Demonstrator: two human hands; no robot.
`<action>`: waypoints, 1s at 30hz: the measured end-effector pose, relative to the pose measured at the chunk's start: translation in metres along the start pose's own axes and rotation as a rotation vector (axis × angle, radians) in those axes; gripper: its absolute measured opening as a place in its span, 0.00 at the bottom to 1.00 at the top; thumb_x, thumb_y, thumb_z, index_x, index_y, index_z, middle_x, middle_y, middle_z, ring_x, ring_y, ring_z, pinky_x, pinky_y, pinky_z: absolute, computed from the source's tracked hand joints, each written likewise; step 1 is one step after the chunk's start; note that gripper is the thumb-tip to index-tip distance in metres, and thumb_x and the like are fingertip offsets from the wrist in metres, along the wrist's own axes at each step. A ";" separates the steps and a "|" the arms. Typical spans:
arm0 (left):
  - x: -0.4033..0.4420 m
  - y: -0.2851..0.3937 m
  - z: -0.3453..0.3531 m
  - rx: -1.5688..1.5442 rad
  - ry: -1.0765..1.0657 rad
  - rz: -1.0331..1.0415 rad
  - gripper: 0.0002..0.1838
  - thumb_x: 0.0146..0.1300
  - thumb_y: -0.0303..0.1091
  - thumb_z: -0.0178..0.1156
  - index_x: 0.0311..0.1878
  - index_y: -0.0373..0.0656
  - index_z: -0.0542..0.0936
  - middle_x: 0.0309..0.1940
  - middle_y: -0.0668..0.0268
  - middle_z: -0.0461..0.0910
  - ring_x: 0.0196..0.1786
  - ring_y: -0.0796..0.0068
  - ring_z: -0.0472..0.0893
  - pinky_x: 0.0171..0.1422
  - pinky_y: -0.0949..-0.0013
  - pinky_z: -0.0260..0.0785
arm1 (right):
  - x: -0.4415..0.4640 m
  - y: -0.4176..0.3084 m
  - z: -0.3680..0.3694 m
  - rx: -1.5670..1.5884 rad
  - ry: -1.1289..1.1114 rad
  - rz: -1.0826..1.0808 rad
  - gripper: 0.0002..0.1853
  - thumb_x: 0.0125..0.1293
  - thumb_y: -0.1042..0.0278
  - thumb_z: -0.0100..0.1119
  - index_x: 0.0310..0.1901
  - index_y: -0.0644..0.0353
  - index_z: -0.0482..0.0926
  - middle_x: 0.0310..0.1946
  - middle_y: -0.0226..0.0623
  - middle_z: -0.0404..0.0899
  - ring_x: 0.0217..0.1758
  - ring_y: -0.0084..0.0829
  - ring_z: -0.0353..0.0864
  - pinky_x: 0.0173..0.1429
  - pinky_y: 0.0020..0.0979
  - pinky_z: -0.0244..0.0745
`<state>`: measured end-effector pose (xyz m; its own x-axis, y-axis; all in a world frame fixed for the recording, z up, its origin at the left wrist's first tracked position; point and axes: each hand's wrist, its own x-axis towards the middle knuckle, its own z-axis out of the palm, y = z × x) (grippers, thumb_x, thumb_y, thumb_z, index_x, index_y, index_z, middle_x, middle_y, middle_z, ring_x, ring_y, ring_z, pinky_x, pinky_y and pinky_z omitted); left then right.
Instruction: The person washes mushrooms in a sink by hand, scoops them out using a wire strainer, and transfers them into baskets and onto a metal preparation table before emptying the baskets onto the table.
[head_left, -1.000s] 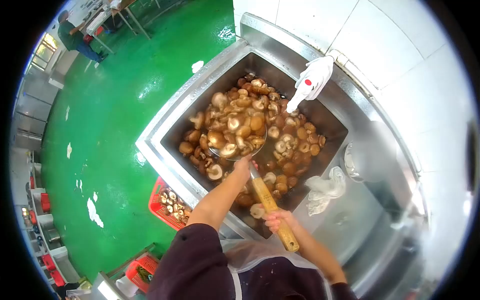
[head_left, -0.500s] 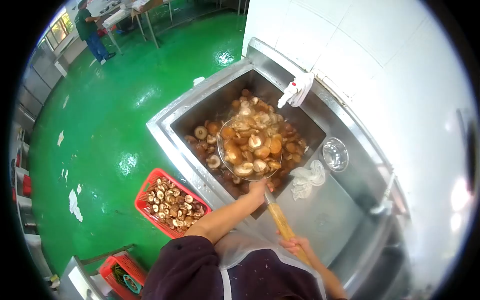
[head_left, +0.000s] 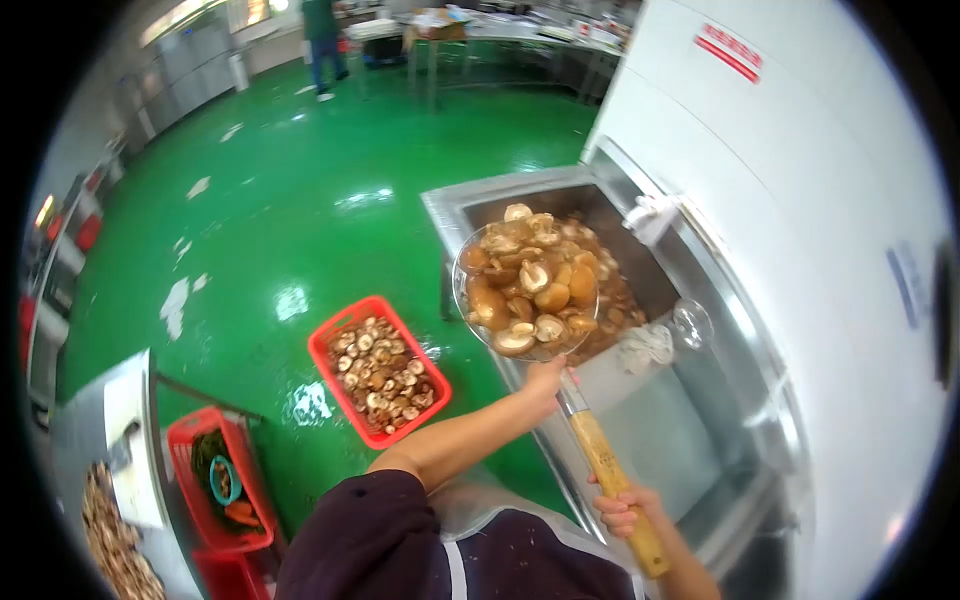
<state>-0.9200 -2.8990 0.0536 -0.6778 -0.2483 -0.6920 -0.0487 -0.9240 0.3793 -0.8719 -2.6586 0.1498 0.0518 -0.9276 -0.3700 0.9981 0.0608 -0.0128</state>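
Note:
A round strainer (head_left: pixel 462 290) heaped with wet brown mushrooms (head_left: pixel 535 275) is raised over the left edge of the steel sink (head_left: pixel 450 215). My left hand (head_left: pixel 547 380) is closed around the neck of its handle, close to the bowl. Lower on the wooden handle (head_left: pixel 597 450), my right hand (head_left: pixel 625 508) is wrapped round it near the end. More mushrooms (head_left: pixel 615 290) lie in the sink basin, partly hidden behind the strainer. On the floor to the left stands a red basket (head_left: pixel 322 352) of mushrooms.
A cloth-wrapped tap (head_left: pixel 650 218), a wet cloth (head_left: pixel 645 348) and a clear bowl (head_left: pixel 692 323) are at the sink. Lower left are a red crate (head_left: pixel 182 437) with vegetables and a steel table (head_left: pixel 80 415). A person (head_left: pixel 322 40) stands at far tables.
The loaded strainer has risen out of the basin and moved to its left rim, both hands still on the handle. The view has turned left, showing more floor and the whole red basket.

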 end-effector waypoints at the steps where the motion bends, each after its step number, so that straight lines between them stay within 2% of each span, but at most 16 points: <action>1: -0.012 0.005 -0.014 -0.023 0.017 0.024 0.09 0.63 0.34 0.51 0.38 0.37 0.70 0.23 0.62 0.72 0.22 0.68 0.74 0.25 0.64 0.69 | 0.003 0.010 0.005 -0.024 0.006 0.029 0.27 0.58 0.74 0.51 0.59 0.60 0.55 0.23 0.32 0.61 0.18 0.19 0.62 0.22 0.25 0.65; 4: -0.074 0.033 -0.052 -0.139 0.072 0.134 0.09 0.63 0.34 0.51 0.37 0.36 0.70 0.22 0.63 0.73 0.22 0.68 0.75 0.25 0.64 0.70 | 0.021 0.038 0.014 -0.106 -0.025 0.167 0.27 0.58 0.72 0.53 0.59 0.59 0.56 0.23 0.32 0.60 0.17 0.20 0.61 0.23 0.26 0.65; 5: -0.087 0.041 -0.074 -0.098 0.053 0.182 0.09 0.63 0.34 0.52 0.37 0.36 0.70 0.23 0.63 0.73 0.21 0.68 0.74 0.24 0.64 0.70 | 0.031 0.049 0.019 -0.130 -0.017 0.204 0.27 0.58 0.72 0.53 0.59 0.59 0.56 0.23 0.32 0.60 0.17 0.20 0.61 0.22 0.26 0.65; 7: -0.108 0.055 -0.120 -0.210 0.102 0.221 0.10 0.63 0.35 0.52 0.40 0.37 0.68 0.25 0.62 0.73 0.24 0.67 0.75 0.27 0.61 0.73 | 0.049 0.072 0.035 -0.187 0.014 0.311 0.28 0.58 0.72 0.53 0.59 0.58 0.56 0.22 0.33 0.60 0.17 0.20 0.60 0.22 0.26 0.64; 11: -0.162 0.087 -0.212 -0.363 0.223 0.447 0.10 0.62 0.36 0.53 0.38 0.39 0.67 0.24 0.62 0.72 0.22 0.66 0.75 0.24 0.63 0.72 | 0.104 0.115 0.061 -0.318 0.000 0.500 0.28 0.56 0.73 0.53 0.58 0.59 0.56 0.21 0.32 0.59 0.17 0.21 0.60 0.21 0.25 0.63; 12: -0.172 0.098 -0.240 -0.398 0.255 0.497 0.10 0.62 0.36 0.53 0.38 0.39 0.67 0.23 0.62 0.72 0.21 0.66 0.75 0.24 0.63 0.72 | 0.120 0.129 0.062 -0.306 -0.022 0.568 0.28 0.58 0.76 0.51 0.60 0.58 0.54 0.26 0.30 0.61 0.19 0.18 0.61 0.19 0.19 0.64; 15: -0.227 0.137 -0.334 -0.559 0.269 0.641 0.09 0.63 0.35 0.52 0.39 0.39 0.66 0.23 0.62 0.72 0.21 0.67 0.75 0.24 0.64 0.72 | 0.198 0.184 0.091 -0.437 0.012 0.755 0.27 0.55 0.72 0.53 0.57 0.60 0.57 0.21 0.32 0.58 0.16 0.20 0.60 0.20 0.25 0.63; 18: -0.307 0.183 -0.438 -0.665 0.344 0.765 0.09 0.63 0.35 0.51 0.39 0.38 0.66 0.23 0.61 0.72 0.22 0.67 0.76 0.24 0.64 0.72 | 0.285 0.267 0.107 -0.491 -0.083 0.918 0.28 0.55 0.72 0.53 0.57 0.61 0.57 0.21 0.32 0.58 0.16 0.20 0.59 0.20 0.25 0.63; 23: -0.433 0.263 -0.633 -0.786 0.531 0.932 0.12 0.64 0.38 0.51 0.37 0.37 0.68 0.25 0.63 0.73 0.25 0.68 0.75 0.28 0.60 0.72 | 0.438 0.453 0.154 -0.617 -0.295 1.103 0.28 0.55 0.71 0.53 0.57 0.63 0.56 0.21 0.32 0.59 0.16 0.22 0.62 0.18 0.26 0.63; 25: -0.488 0.294 -0.700 -0.844 0.543 0.929 0.12 0.64 0.39 0.50 0.38 0.38 0.68 0.26 0.63 0.73 0.26 0.67 0.75 0.29 0.60 0.72 | 0.493 0.521 0.178 -0.705 -0.304 1.171 0.29 0.55 0.71 0.54 0.58 0.63 0.56 0.21 0.32 0.60 0.16 0.22 0.63 0.18 0.25 0.64; 27: -0.527 0.316 -0.761 -0.908 0.598 1.024 0.10 0.63 0.35 0.50 0.37 0.37 0.67 0.23 0.61 0.71 0.22 0.67 0.73 0.24 0.66 0.70 | 0.535 0.589 0.198 -0.836 -0.322 1.187 0.27 0.55 0.72 0.54 0.56 0.63 0.57 0.21 0.33 0.61 0.16 0.22 0.63 0.18 0.25 0.64; 30: -0.575 0.342 -0.851 -0.936 0.594 1.113 0.10 0.64 0.37 0.50 0.37 0.38 0.68 0.24 0.61 0.72 0.24 0.69 0.74 0.25 0.67 0.71 | 0.573 0.686 0.224 -1.101 -0.371 1.105 0.24 0.53 0.74 0.53 0.53 0.63 0.58 0.21 0.35 0.64 0.16 0.23 0.65 0.18 0.25 0.65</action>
<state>0.0774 -3.3201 0.0581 0.3227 -0.7674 -0.5540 0.8667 0.0043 0.4989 -0.1498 -3.2308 0.1368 0.8661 -0.2743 -0.4179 -0.0338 0.8020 -0.5964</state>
